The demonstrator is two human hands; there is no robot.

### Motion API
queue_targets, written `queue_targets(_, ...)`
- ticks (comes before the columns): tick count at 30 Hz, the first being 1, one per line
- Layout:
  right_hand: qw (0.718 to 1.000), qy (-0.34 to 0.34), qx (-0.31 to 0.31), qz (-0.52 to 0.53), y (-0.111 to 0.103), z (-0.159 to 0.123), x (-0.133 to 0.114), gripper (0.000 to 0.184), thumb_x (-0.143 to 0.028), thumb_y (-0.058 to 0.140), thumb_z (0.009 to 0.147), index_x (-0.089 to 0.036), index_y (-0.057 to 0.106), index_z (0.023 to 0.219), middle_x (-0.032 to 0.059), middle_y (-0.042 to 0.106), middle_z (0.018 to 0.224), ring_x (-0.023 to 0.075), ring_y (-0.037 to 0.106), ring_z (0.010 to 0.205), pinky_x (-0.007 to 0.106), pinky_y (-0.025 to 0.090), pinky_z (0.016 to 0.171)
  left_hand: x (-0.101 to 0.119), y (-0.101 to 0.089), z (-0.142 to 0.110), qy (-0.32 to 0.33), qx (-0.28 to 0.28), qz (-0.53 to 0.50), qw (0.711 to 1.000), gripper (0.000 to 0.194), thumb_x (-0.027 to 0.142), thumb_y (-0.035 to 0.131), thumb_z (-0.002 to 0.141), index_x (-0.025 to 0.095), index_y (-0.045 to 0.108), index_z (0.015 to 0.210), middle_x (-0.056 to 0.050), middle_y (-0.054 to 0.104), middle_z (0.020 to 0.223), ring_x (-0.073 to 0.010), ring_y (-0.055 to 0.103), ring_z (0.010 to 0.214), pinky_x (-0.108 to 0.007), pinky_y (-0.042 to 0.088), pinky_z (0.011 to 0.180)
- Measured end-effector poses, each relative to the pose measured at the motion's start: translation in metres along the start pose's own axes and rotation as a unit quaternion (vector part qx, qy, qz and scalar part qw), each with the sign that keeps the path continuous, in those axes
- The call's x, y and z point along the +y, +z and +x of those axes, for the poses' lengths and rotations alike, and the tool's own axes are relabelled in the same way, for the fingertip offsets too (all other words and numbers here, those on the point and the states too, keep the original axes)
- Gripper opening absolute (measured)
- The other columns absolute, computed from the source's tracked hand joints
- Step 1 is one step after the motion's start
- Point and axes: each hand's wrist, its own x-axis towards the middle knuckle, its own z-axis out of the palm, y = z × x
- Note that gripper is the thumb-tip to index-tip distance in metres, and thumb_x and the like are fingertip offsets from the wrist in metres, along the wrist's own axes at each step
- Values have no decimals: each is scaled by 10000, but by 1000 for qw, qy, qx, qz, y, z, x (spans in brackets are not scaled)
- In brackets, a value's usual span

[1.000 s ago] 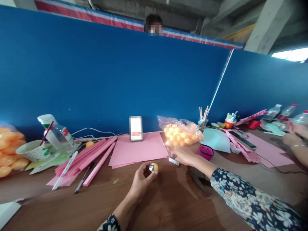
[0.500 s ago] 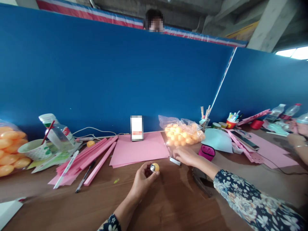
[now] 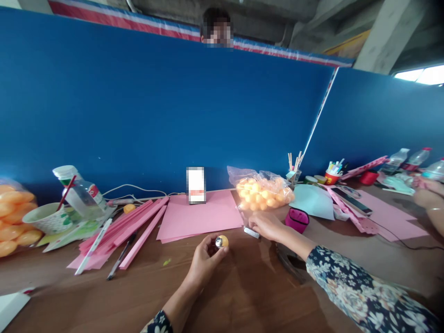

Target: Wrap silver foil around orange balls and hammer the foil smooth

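Observation:
My left hand [image 3: 204, 259] is closed around a small orange ball [image 3: 222, 241] with a shiny silver patch on it, held just above the brown table [image 3: 243, 296]. My right hand [image 3: 265, 225] reaches forward and rests by a small white strip [image 3: 250, 232] at the mouth of a clear plastic bag of orange balls [image 3: 262, 192]. Its fingers are curled down at the strip, and whether they grip it is hidden. A pink pouch [image 3: 296, 219] sits just right of that hand.
Pink paper sheets [image 3: 201, 215] and pink strips [image 3: 133, 229] lie ahead left, with a pen [image 3: 121, 255], a water bottle [image 3: 81, 194] and a paper cup [image 3: 48, 217]. A blue partition [image 3: 173, 115] backs the table. Another person's hand [image 3: 428, 199] works at far right.
Almost nothing has moved; the view shifted slightly. My left hand still holds the ball and my right hand stays at the bag's mouth.

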Motion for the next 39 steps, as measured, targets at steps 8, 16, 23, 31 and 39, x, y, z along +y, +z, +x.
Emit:
queue_targets(8,1000,14,18,-9,-1,-2,0,152,-169,463,821,-188,595,748,18,630,770,136,554,700,223,294,571,2,1,0,2,2,0,1000,367,302,700,621,138,609,936,-34,643,779,-151,580,681,-244,451,623)
queue_targets(16,1000,11,27,3,-3,-4,2,144,-177,438,837,-195,581,834,20,638,819,136,558,695,218,298,571,-3,-1,1,-6,-4,2,1000,380,294,696,640,138,588,969,-36,642,808,-140,578,701,-232,455,636)
queue_targets(23,1000,4,21,18,-3,-5,2,213,-208,420,851,-200,622,784,29,660,821,160,586,760,234,338,638,-3,-1,1,-10,3,2,1000,401,300,698,641,141,586,991,-41,652,828,-139,586,707,-232,463,649)
queue_targets(31,999,-3,29,42,-3,-5,3,182,-177,431,829,-217,609,845,21,669,870,163,597,786,231,354,651,-5,-2,2,-2,1,7,1000,380,304,700,640,147,599,971,-36,659,817,-132,590,692,-224,464,636)
queue_targets(39,998,-9,45,47,0,-5,5,198,-175,412,828,-207,602,782,31,657,826,162,588,749,235,341,625,-4,-2,1,-9,0,8,1000,387,299,694,649,146,587,988,-35,653,829,-133,586,705,-229,464,652)
